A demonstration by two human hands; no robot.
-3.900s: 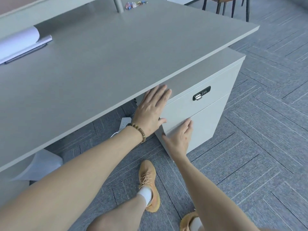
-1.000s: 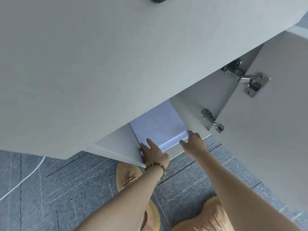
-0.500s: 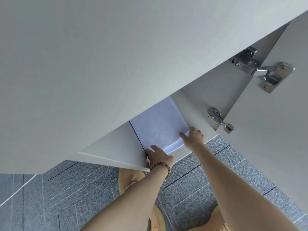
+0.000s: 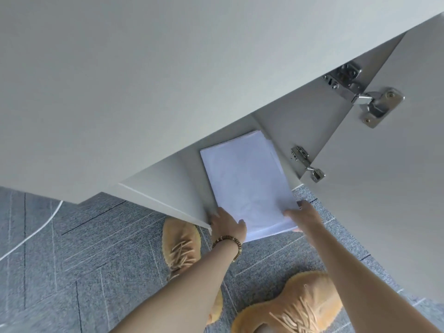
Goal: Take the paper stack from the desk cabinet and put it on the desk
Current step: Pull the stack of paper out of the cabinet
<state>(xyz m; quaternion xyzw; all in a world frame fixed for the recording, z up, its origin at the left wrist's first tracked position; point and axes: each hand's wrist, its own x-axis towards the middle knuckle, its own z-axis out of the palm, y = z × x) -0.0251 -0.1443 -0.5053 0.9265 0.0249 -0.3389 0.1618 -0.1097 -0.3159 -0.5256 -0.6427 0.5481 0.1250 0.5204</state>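
A white paper stack lies half out of the open desk cabinet, its near end past the cabinet's front edge over the floor. My left hand, with a bead bracelet on the wrist, grips the stack's near left corner. My right hand holds the near right corner, thumb on top and fingers beneath. The grey desk fills the upper view and hides the cabinet's back.
The cabinet door stands swung open on the right, with two metal hinges at its inner edge. Grey carpet tiles lie below, with my two tan shoes and a white cable at the left.
Both hands have drawn the paper stack toward me; more of it now shows and its near end overhangs the cabinet's front edge. Before that, the cabinet door was shut.
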